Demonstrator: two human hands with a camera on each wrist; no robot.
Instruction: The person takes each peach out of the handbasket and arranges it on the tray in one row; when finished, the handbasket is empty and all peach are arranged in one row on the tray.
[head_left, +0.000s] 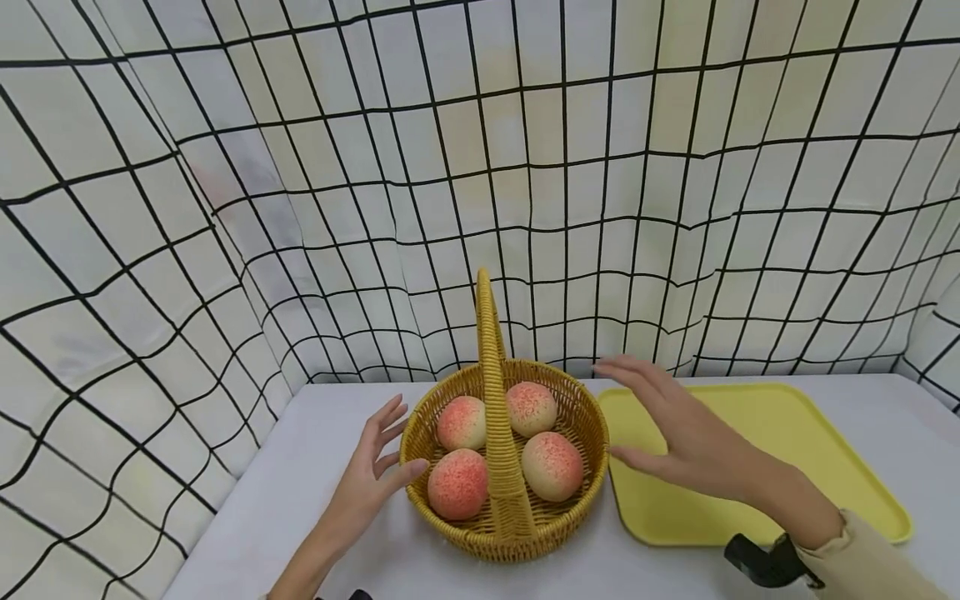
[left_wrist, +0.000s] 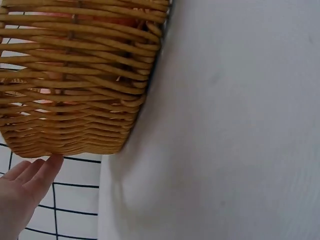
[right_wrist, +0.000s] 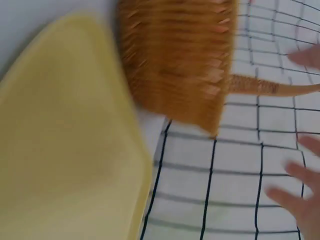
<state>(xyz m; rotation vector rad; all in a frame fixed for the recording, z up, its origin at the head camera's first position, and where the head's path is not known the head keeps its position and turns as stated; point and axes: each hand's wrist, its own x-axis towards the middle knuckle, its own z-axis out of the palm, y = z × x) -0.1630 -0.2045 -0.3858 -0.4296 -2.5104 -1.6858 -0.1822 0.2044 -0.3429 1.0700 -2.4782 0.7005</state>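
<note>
So the wicker basket [head_left: 551, 533] is sitting on the white desk [head_left: 300, 467] pretty much front and centre, with the yellow tray [head_left: 802, 433] just beside it on the right and black netting [head_left: 570, 208] behind. The hands are apart, one on each flank, and neither is clamped on anything: the left hand [head_left: 367, 475] has its fingers stretched out along the left side, with a fingertip right at the wicker (can't tell if it's actually touching), and the right hand [head_left: 690, 429] is spread with nothing in it, off the right rim and partly over the tray. What could go wrong? My guess is uneven contact: if one side got pushed before the other, the basket could skid or tip, and the four peaches [head_left: 552, 467] inside look round and loose enough to roll. The left thumb is also awfully close to the nearest left peach, so a careless squeeze might nudge the fruit instead of the rim. And with the tray that close, a shove to the right could make the two bump. As for orientation, the basket is upright, mouth up, and its tall handle [head_left: 501, 442] arches from the near rim to the far one, splitting the peaches two and two. The rim looks roundish from here, so honestly I can't pick out a long axis beyond that handle line.
</note>
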